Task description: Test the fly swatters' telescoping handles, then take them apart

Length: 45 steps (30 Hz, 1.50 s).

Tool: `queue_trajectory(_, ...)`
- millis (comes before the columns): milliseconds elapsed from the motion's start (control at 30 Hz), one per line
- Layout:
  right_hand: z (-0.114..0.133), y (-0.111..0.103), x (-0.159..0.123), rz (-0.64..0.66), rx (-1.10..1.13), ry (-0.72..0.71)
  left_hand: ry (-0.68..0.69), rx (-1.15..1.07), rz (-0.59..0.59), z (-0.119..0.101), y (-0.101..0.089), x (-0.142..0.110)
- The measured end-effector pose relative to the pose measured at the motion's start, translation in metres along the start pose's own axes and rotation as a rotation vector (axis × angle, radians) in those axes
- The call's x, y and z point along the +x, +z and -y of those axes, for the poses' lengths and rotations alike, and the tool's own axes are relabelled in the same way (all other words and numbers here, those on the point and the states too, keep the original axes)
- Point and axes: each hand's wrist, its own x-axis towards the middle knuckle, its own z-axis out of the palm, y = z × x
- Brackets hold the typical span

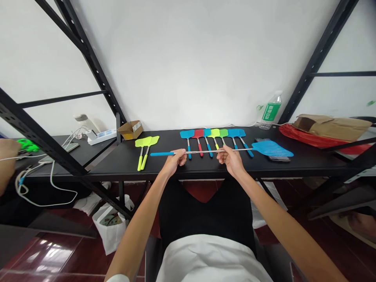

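A blue fly swatter (272, 149) with its metal rod drawn out long lies crosswise in front of me, blue grip to the left and head to the right. My left hand (177, 157) pinches the rod just beside the grip. Farther along the rod, my right hand (229, 158) pinches it too, closer to the head. Behind it on the black table (117, 158) is a row of several short fly swatters in blue, red (198, 134), yellow and green. Two yellow-green fly swatters (143, 143) lie apart at the left.
A small cardboard box (130, 130) stands at the back left, a water bottle (271, 111) at the back right. Brown packaging (331, 127) rests on red plastic at the right. Under the swatter head lies a dark phone-like object (279, 159). Another person's arm (7, 160) shows at far left.
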Motion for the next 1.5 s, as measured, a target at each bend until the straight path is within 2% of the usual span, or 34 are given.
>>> queue_trajectory(167,0.0038,0.0028,-0.0032,0.067,-0.106,0.009,-0.019,0.107,0.101,-0.0050,0.0006,-0.0026)
queue_trajectory(367,0.0027,0.0019,-0.0031,0.137,-0.158,-0.010,-0.019,0.123,0.155,-0.0072,0.0002,-0.0036)
queue_trajectory(700,0.0018,-0.0014,-0.0024,0.159,-0.150,-0.007,0.004,0.106,0.131,-0.0094,0.0017,-0.0053)
queue_trajectory(1500,0.0025,-0.0034,-0.0020,0.210,-0.226,0.033,0.032,0.189,0.242,-0.0033,-0.0020,-0.0029)
